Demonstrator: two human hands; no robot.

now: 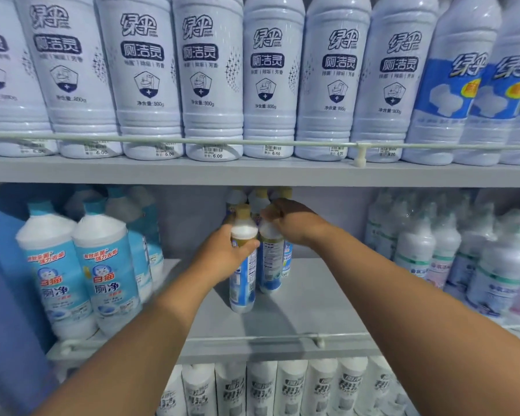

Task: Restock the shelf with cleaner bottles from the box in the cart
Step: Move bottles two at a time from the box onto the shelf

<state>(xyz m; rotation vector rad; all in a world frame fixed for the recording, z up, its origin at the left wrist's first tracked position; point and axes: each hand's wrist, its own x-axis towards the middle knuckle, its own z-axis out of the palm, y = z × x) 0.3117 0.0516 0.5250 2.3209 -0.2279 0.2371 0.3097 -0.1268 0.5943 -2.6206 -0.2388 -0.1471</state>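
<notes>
On the middle shelf (297, 298), two tan-capped cleaner bottles stand upright, touching. The left hand (222, 253) wraps its fingers round the shoulder of the front bottle (243, 274); the right hand (291, 220) curls over the top of the neighbouring bottle (270, 262), its cap hidden, fingertips apparently closed on it. More tan-capped bottles (258, 196) stand behind. Teal-capped bottles (102, 274) lean to the left, pale bottles (493, 265) crowd the right, white bottles (270, 85) line the shelf above.
</notes>
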